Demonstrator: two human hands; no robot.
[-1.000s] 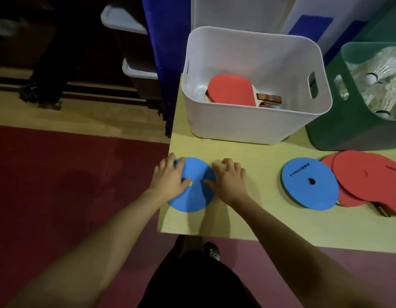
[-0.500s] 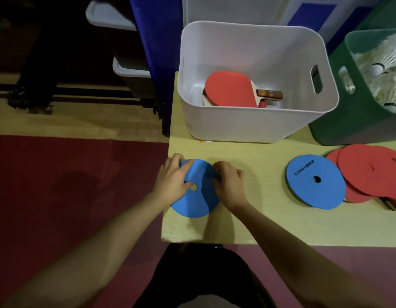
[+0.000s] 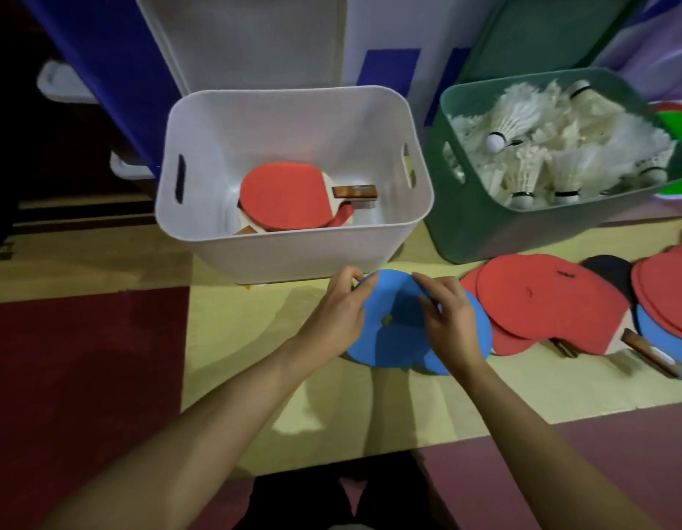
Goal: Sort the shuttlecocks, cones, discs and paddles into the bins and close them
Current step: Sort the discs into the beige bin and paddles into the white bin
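Note:
My left hand (image 3: 335, 315) and my right hand (image 3: 450, 323) grip a blue disc (image 3: 393, 338) by its left and right edges, just in front of the white bin (image 3: 293, 258). The disc has a small centre hole. It overlaps a second blue disc (image 3: 483, 330) lying on the table. Red paddles (image 3: 286, 197) lie inside the white bin. The green bin (image 3: 477, 231) to the right holds several white shuttlecocks (image 3: 530, 147).
Overlapping red discs (image 3: 542, 300) lie on the yellow table (image 3: 255, 338) to the right, with a paddle handle (image 3: 649, 353) and a black paddle (image 3: 611, 269) among them. A white lid (image 3: 255, 40) leans behind the white bin. The table's left edge borders red floor.
Both hands have taken the blue disc off the table's left end and carried it right, over the other blue disc. The view has swung right, showing more of the green bin.

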